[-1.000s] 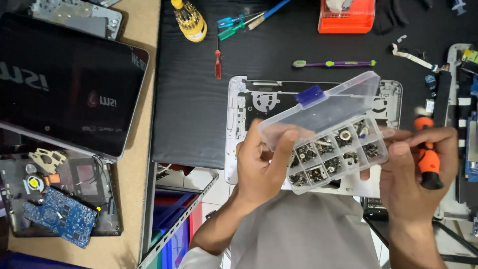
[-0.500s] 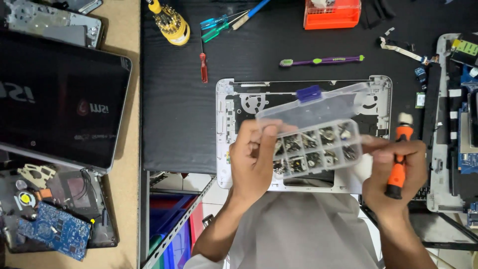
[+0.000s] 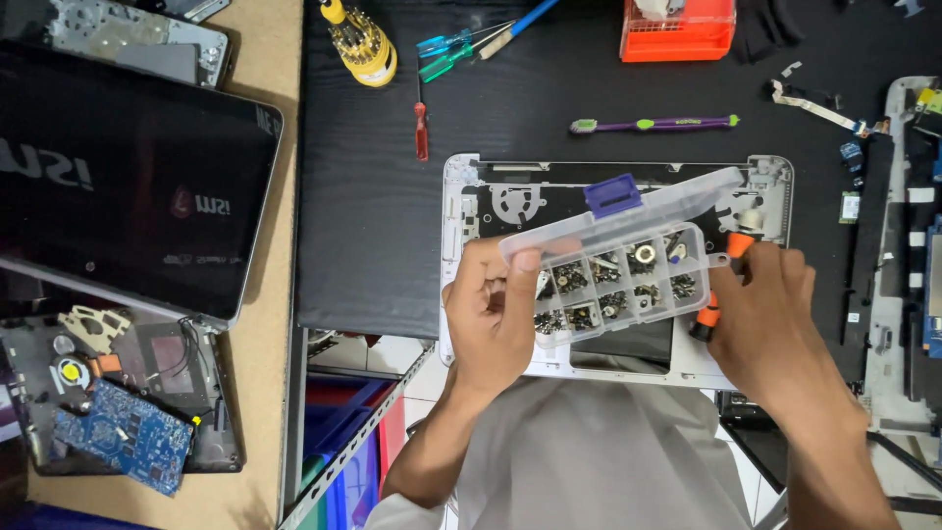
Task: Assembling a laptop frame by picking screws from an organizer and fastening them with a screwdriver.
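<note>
Black matting covers the workbench [image 3: 373, 196] through the middle of the frame, ending at a front edge low in the centre, below which shelving and a tiled floor show. Bare mat lies open left of centre, between a red screwdriver [image 3: 421, 131] and the bench edge; elsewhere space is tight. At upper left a closed black laptop [image 3: 128, 186] overhangs a tan surface, with a blue circuit board [image 3: 123, 447] at lower left. Along the top sit a yellow bit holder [image 3: 361, 44], an orange tray [image 3: 677, 27] and a purple toothbrush [image 3: 655, 124].

A silver laptop shell [image 3: 471, 196] lies at centre, its near edge at the bench front. Over it, the clear compartment box [image 3: 613, 280] of screws is held up, lid raised (blue latch on top). The left hand [image 3: 496, 319] grips the box's left end, thumb on the lid corner, fingers underneath. The right hand [image 3: 770, 324] is closed round an orange-handled screwdriver [image 3: 721, 285], and touches the box's right end. More dismantled parts crowd the right edge.
</note>
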